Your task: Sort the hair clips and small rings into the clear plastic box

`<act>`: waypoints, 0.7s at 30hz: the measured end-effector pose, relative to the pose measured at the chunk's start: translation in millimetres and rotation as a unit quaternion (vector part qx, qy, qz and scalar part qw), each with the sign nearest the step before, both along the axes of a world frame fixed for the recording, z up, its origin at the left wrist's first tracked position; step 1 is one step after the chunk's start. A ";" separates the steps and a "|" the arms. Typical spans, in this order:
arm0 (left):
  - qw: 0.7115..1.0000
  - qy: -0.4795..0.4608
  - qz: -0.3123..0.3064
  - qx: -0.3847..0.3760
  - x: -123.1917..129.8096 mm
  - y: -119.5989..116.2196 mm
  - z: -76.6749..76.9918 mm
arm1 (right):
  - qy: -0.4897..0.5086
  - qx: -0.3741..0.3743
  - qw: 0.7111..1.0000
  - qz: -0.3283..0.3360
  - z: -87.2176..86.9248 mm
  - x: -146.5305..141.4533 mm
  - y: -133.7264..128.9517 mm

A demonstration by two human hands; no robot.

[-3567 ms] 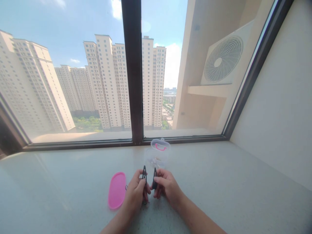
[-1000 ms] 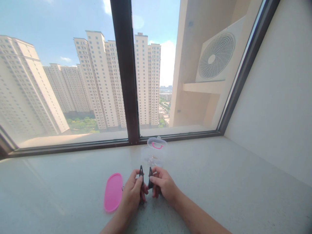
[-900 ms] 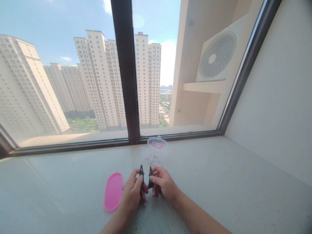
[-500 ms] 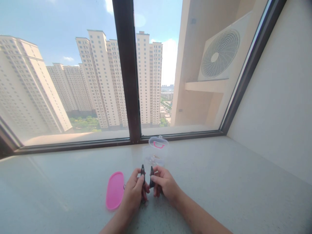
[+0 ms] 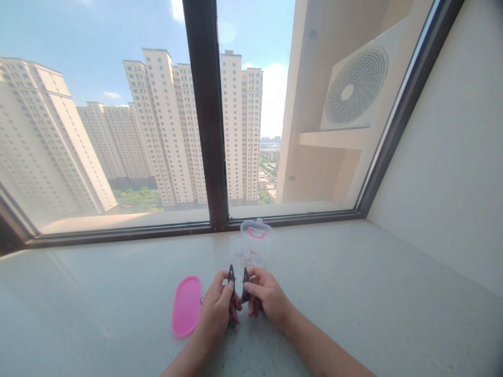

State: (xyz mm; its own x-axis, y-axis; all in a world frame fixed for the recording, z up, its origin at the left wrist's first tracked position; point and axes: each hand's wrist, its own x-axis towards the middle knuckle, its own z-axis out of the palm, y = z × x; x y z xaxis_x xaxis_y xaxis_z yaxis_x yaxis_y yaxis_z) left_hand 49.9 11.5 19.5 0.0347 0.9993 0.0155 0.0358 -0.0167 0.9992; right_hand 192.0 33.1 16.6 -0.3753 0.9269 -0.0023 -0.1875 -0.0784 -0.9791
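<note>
A slim, pointed black clip [image 5: 231,281] is held nearly upright in the left hand [image 5: 214,305], pinched between the thumb and the fingers. A second slim black clip [image 5: 245,286] is grasped in the same way by the right hand [image 5: 271,296], with the lower fingers curled in. The two clips are kept near to each other but apart, above the pale speckled ledge [image 5: 361,303]. Below the left fingers a small dark object [image 5: 231,321] is partly seen; whether it is also held cannot be told. Just beside the left hand, a pink oval tray-like piece [image 5: 186,306] is laid on the ledge, and a small dark ring [image 5: 201,300] is seen between them. Beyond the hands, a clear plastic box [image 5: 266,252] with a pink handle [image 5: 257,234] is placed near the dark brown window frame [image 5: 215,173]; the small items inside are too blurred to be named
</note>
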 end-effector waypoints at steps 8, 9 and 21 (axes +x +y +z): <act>1.000 -0.006 0.000 -0.003 1.3 0.8 0.7 | 0.003 0.000 1.000 0.002 -1.8 -0.2 1.6; 1.000 -0.007 0.001 -0.002 1.5 0.7 1.4 | 0.002 0.001 1.000 0.002 -1.9 -0.3 1.8; 1.000 -0.003 -0.007 -0.012 -1.5 -1.0 5.8 | -0.012 0.000 1.000 0.005 2.7 -1.7 -1.1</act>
